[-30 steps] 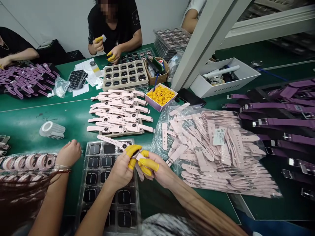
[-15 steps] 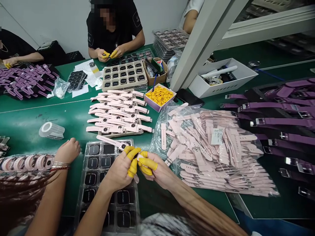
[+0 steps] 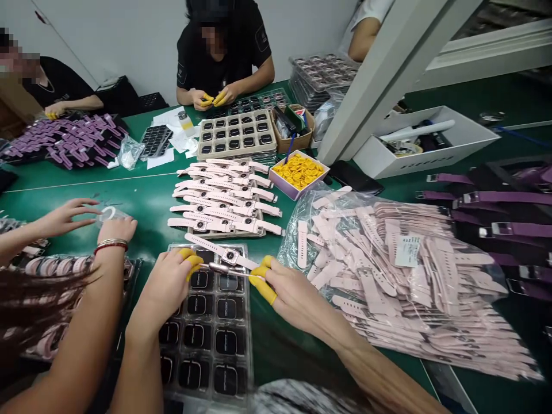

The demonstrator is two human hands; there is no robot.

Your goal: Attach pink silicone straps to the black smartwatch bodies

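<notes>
My left hand [image 3: 163, 287] and my right hand [image 3: 288, 290], with yellow finger cots on several fingers, pinch the two ends of a pink-strapped smartwatch [image 3: 222, 269]. The watch is stretched level between them and seen edge-on. Below it lies a clear plastic tray [image 3: 250, 345] of black square watch faces. Just behind it, another pink-strapped smartwatch [image 3: 232, 256] rests back side up across the tray's far edge. Farther back, several pink-strapped watches [image 3: 222, 207] lie in rows on a second tray.
At right lies a clear bag of pink straps [image 3: 388, 276], with purple-strapped watches [image 3: 509, 198] beyond. A box of yellow finger cots [image 3: 299, 172] stands behind. At left, a co-worker's hands [image 3: 116, 230] are near a clear plastic roll [image 3: 111, 214]. A post [image 3: 371, 75] rises behind the bag.
My hands have moved apart, pulling the watch out straight between them. A co-worker's second hand has appeared at the left by the plastic roll. The whole view has shifted slightly.
</notes>
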